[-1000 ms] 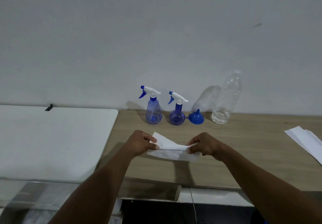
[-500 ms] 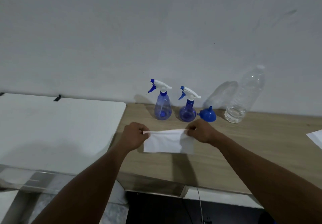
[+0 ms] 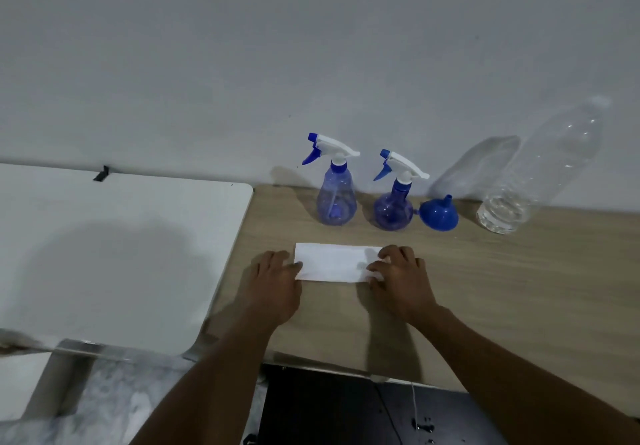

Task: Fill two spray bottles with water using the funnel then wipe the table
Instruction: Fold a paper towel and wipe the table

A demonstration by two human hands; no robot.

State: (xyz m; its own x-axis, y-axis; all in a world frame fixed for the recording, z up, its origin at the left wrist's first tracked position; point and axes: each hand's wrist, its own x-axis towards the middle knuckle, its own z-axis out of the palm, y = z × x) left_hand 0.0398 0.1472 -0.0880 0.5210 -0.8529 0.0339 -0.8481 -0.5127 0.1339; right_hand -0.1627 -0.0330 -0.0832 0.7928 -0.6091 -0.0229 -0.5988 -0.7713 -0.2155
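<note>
Nearly empty water bottle (image 3: 540,174), funnel (image 3: 439,215) inverted

Two bare hands show, the left hand (image 3: 273,289) and the right hand (image 3: 401,280), each seen from the back with the knuckles and fingers distinguishable. The left forearm (image 3: 214,375) and the right forearm (image 3: 502,368) are uncovered from the wrist to the lower edge of the view, and each narrows toward the wrist. Nails and any surface marks are too dim to resolve in this lighting.
</note>
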